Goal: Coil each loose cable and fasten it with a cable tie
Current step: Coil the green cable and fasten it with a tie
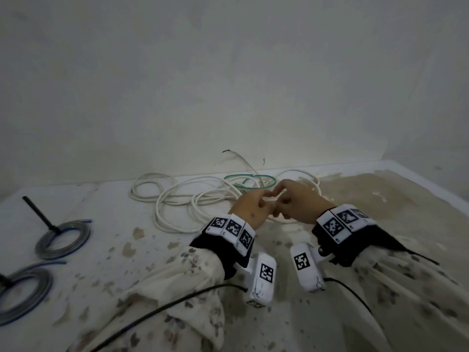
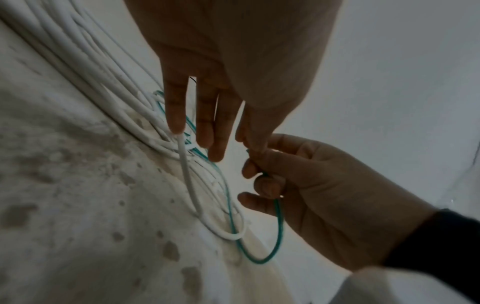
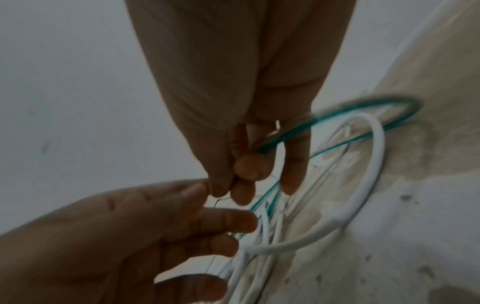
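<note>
A thin green cable (image 1: 250,182) lies in a loop at the back of the table, over a long loose white cable (image 1: 177,196). My two hands meet just in front of it. In the right wrist view my right hand (image 3: 244,174) curls its fingers round a strand of the green cable (image 3: 337,116). The left wrist view has my left hand (image 2: 249,142) pinching the same green cable (image 2: 278,236) between thumb and forefinger, right against the right hand (image 2: 259,176); its other fingers hang straight over the white cable (image 2: 189,185). In the head view the left hand (image 1: 258,201) and right hand (image 1: 284,201) hide the grip.
Two blue-grey coils (image 1: 63,237) (image 1: 22,288), each bound with a black cable tie (image 1: 38,212), lie at the left edge. The stained white table (image 1: 127,250) ends at a wall just behind the cables. Its right edge runs diagonally at the far right.
</note>
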